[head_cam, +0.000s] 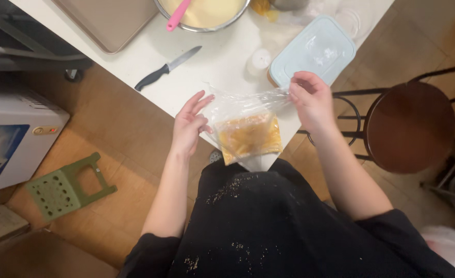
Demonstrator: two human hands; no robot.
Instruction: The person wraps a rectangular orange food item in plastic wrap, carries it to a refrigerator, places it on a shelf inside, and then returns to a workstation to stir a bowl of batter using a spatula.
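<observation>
A clear plastic bag [248, 131] with yellow-orange food in its lower half lies at the near corner of the white table [222, 62]. My right hand [312, 100] pinches the bag's upper right edge and stretches the film. My left hand [189, 123] is at the bag's left side, fingers spread, with the thumb and fingertips touching the plastic. The bag's top is pulled wide between both hands.
A black-handled knife [166, 68] lies on the table. Behind it are a baking tray [109, 23], a metal bowl of batter [207, 13] with a pink spatula [177, 15], a pale lidded container [312, 51] and a small white bottle [258, 62]. A round stool [410, 126] stands right; a green stool [65, 188] lies left.
</observation>
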